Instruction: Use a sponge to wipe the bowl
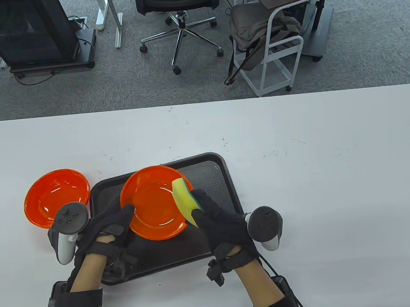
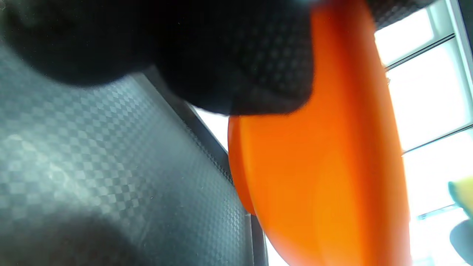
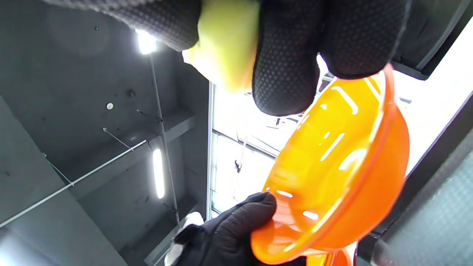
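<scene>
An orange bowl is held tilted above the dark tray. My left hand grips its left rim, thumb inside the bowl in the right wrist view. In the left wrist view the bowl's underside fills the right half, with my gloved fingers above it. My right hand pinches a yellow sponge with a green backing at the bowl's right rim. The sponge shows between my fingertips in the right wrist view.
A second orange bowl sits on the white table left of the tray. Beyond the table's far edge stand an office chair, a white cart and a dark cabinet.
</scene>
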Available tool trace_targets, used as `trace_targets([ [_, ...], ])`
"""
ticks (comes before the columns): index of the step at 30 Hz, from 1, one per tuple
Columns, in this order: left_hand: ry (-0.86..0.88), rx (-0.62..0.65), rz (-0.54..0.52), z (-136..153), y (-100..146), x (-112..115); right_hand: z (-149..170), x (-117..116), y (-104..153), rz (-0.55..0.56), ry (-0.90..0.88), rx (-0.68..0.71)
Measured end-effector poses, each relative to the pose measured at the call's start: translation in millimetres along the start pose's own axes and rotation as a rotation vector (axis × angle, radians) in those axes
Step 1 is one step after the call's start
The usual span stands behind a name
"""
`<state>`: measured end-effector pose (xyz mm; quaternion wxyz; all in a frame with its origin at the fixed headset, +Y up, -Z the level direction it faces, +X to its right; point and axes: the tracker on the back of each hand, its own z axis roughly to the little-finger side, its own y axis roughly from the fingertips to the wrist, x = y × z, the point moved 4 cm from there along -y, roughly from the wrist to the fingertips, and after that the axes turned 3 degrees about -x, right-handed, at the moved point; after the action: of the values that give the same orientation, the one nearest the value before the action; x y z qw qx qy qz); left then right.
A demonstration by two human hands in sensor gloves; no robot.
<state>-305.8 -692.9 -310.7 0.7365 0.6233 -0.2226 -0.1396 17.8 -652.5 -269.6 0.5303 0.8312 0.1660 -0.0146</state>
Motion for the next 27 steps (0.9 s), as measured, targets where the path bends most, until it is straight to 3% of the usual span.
trace_targets([
  [11,0.003,0.058,0.026,-8,11,4,-28,-12,1,-0.050,0.486,0.131],
  [16,-0.029,0.090,0.023,-15,16,6,-46,-31,5,-0.094,0.848,0.238],
  [22,-0.032,0.116,0.052,-18,17,13,-51,-51,6,-0.145,1.020,0.292],
  [27,-0.054,0.161,0.082,-25,18,23,-47,-71,4,-0.251,1.242,0.270],
])
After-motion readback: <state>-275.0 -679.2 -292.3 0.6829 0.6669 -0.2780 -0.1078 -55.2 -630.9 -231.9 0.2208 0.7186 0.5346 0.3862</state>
